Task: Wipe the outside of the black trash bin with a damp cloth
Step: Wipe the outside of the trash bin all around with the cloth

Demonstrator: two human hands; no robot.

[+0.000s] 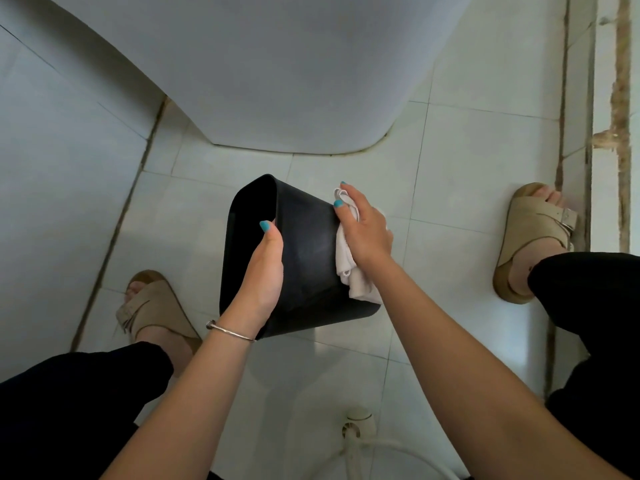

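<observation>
The black trash bin (308, 251) is tipped on its side above the tiled floor, its open mouth facing left. My left hand (263, 271) grips the bin's near wall, thumb lying along the rim. A white cloth (349, 268) hangs crumpled against the bin's right outer side. My right hand (363, 226) holds that cloth and presses it onto the bin. Part of the cloth is hidden under my palm.
A large white appliance (277, 64) stands just beyond the bin. My feet in tan sandals (156, 306) (533, 237) are planted left and right on the white floor tiles. A white drain fitting with a hose (356, 427) sits near the bottom. A wall edge runs along the right.
</observation>
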